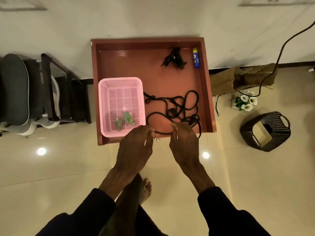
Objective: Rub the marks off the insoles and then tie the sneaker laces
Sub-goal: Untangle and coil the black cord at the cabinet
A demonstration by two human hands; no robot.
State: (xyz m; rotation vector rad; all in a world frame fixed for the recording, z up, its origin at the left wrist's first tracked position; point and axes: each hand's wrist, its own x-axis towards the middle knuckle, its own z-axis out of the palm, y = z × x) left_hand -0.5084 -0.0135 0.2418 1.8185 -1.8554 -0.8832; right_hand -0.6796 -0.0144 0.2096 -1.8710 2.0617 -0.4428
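The black lace (170, 114) is lying in a tangled heap in the lower right of the red-brown tray (148, 42), mid-frame. I've got a short stretch at the tray's near edge pinched from both ends, left grip (136, 145) and right grip (185, 143) each closed on it. The pink basket (104, 106) sits in the tray's lower left, a black tool (175, 57) and a blue-and-yellow tube (195, 57) are up in its upper right corner, and a dark wicker basket (279, 121) is on the floor at right.

A home, by its shoe rack (45, 84) and wicker basket (279, 123) (glossy tiled floor (68, 167)).
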